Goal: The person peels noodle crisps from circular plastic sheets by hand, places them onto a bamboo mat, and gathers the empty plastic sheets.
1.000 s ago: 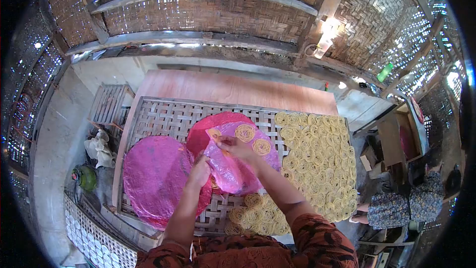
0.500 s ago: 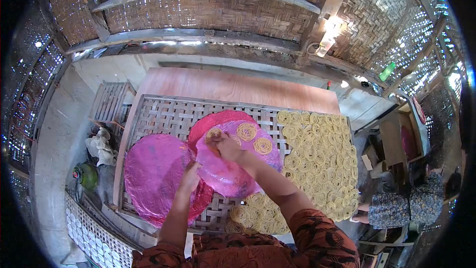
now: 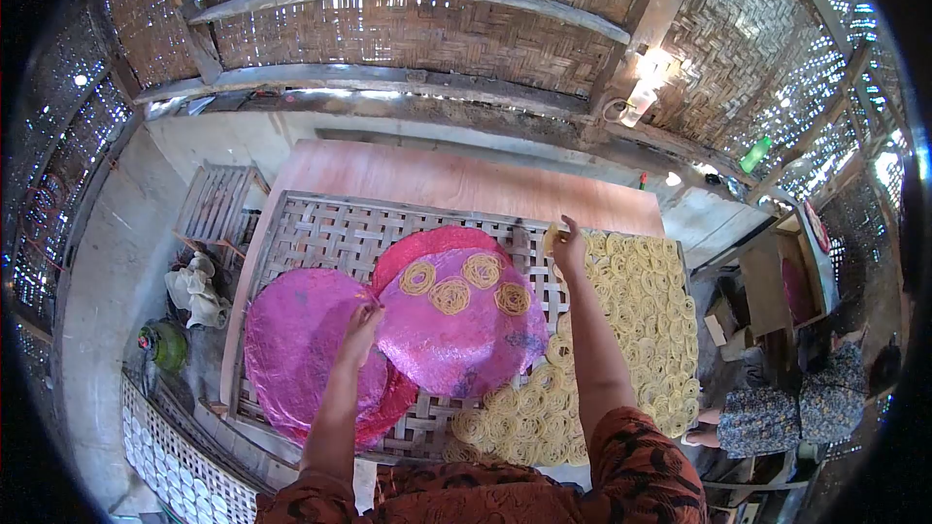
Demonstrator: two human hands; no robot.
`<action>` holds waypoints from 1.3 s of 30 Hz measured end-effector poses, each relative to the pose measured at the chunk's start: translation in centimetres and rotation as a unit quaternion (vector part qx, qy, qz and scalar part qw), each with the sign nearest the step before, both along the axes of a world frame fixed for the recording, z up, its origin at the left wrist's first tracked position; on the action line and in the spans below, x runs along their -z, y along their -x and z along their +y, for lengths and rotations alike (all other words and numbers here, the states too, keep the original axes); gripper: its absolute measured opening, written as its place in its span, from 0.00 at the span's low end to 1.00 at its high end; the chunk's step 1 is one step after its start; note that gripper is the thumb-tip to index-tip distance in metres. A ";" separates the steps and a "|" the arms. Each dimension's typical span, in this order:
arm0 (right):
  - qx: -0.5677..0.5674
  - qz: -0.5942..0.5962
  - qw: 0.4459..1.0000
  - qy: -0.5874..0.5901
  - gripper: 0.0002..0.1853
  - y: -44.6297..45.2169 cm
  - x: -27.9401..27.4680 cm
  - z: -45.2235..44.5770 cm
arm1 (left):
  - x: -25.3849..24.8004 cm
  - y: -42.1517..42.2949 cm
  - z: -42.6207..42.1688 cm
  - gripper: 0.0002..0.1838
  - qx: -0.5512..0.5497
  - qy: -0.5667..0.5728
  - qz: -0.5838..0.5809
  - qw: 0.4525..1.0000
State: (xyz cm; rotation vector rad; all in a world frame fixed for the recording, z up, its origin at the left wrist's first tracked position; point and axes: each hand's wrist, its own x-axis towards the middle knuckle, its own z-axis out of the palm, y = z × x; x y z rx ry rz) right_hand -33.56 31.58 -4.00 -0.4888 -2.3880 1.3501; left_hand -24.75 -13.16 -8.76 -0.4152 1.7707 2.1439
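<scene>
My left hand (image 3: 361,332) pinches the left edge of a shiny pink round sheet (image 3: 456,349). Several thin yellow noodle coils (image 3: 449,296) lie flat near the sheet's far side. My right hand (image 3: 569,250) is stretched out to the far corner of the densely laid noodle coils (image 3: 631,330), its fingers closed on a single noodle coil (image 3: 552,239) tipped up on edge. A second pink round (image 3: 306,340) rests to the left, partly beneath my left forearm. A redder round (image 3: 427,239) shows from under the sheet.
Beneath everything is a woven bamboo rack (image 3: 320,233), with a wooden board (image 3: 466,180) along its far side. A slatted bench (image 3: 218,199) and a green gas cylinder (image 3: 165,344) stand left. Another person (image 3: 777,417) is at the right, near a wooden cabinet (image 3: 777,277).
My right hand has gone from a coil on the pink sheet to the far corner of the laid coils, where it grips one. My left hand stays at the sheet's edge.
</scene>
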 end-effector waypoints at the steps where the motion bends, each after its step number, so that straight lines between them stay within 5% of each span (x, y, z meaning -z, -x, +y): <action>1: 0.022 0.020 1.000 -0.002 0.26 1.2 1.9 1.1 | 0.2 0.8 0.3 0.20 -0.001 0.002 0.003 1.000; 6: 0.015 0.035 0.962 0.272 0.30 2.0 3.2 -1.9 | 1.7 3.8 1.8 0.21 0.000 0.101 0.069 0.992; 8: 0.013 0.002 0.995 -0.094 0.33 1.3 4.4 -3.1 | 1.4 3.8 2.2 0.20 0.009 0.191 0.072 0.979; 9: 0.013 -0.016 0.961 -0.276 0.36 1.3 4.8 -3.8 | 1.4 3.8 2.7 0.20 0.019 0.276 0.072 0.958; 10: -0.077 0.063 0.994 0.049 0.36 0.0 2.6 -6.7 | 0.3 3.8 3.3 0.20 0.020 0.275 0.073 0.959; 12: -0.214 0.053 0.946 0.237 0.29 -1.1 2.3 -11.2 | -2.8 3.3 4.7 0.19 0.075 0.143 0.012 0.987; 13: -0.263 -0.032 0.959 0.102 0.22 -1.0 4.4 -12.3 | -2.0 3.4 5.6 0.19 0.078 0.144 0.009 0.986; 15: -0.239 -0.031 0.947 0.211 0.15 -4.2 -1.8 -18.0 | 0.4 3.5 7.9 0.17 0.021 0.016 0.116 0.993; 16: -0.235 -0.035 0.948 0.213 0.15 -4.1 -0.8 -17.6 | -3.2 2.9 9.3 0.19 0.007 -0.070 0.049 0.996; 19: -0.232 -0.058 0.960 0.143 0.09 -3.3 1.0 -15.7 | -3.4 3.1 9.2 0.20 0.047 -0.201 -0.016 0.978; 21: -0.221 0.075 0.942 0.241 0.09 -3.8 0.9 -11.3 | -3.2 2.8 7.4 0.21 0.023 -0.225 -0.047 0.973; 23: -0.090 0.038 0.946 0.310 0.09 -4.2 -0.1 -7.1 | -3.0 2.5 5.4 0.21 -0.001 -0.252 -0.078 0.965; 25: -0.003 0.033 0.955 0.296 0.07 -4.4 -0.5 -3.5 | -2.4 2.1 3.5 0.22 -0.083 -0.050 0.004 0.995; 26: -0.001 0.030 0.955 0.295 0.07 -4.4 -0.4 -2.0 | -2.0 2.4 2.7 0.22 -0.082 -0.051 0.001 0.995; 29: 0.035 0.021 0.956 0.291 0.09 -3.6 2.3 0.7 | 0.1 4.3 1.9 0.32 0.061 0.102 0.014 0.993; 32: 0.060 0.057 0.883 0.461 0.11 -3.6 3.7 0.8 | -0.3 5.3 3.4 0.35 0.076 0.256 0.035 0.963; 33: 0.022 -0.061 0.985 0.163 0.12 -3.8 3.8 0.7 | -1.8 4.9 4.0 0.33 0.112 0.264 0.086 0.954; 34: -0.018 -0.172 0.973 -0.154 0.13 -4.0 3.6 0.3 | -2.6 4.6 4.6 0.31 0.147 0.270 0.137 0.942; 35: -0.017 -0.171 0.973 -0.154 0.13 -4.5 3.6 -0.3 | -2.7 4.6 5.0 0.31 0.148 0.270 0.139 0.941; 37: 0.076 -0.036 0.884 -0.460 0.13 -6.2 1.8 -3.6 | -2.4 4.5 5.8 0.23 0.150 0.065 -0.026 0.986; 38: 0.032 0.004 0.933 -0.358 0.12 -6.8 0.5 -5.5 | -3.2 4.4 6.7 0.23 0.151 0.064 -0.025 0.986; 39: -0.014 0.043 0.967 -0.249 0.12 -7.4 -0.5 -7.8 | -4.6 3.7 7.9 0.21 0.142 -0.064 -0.068 0.985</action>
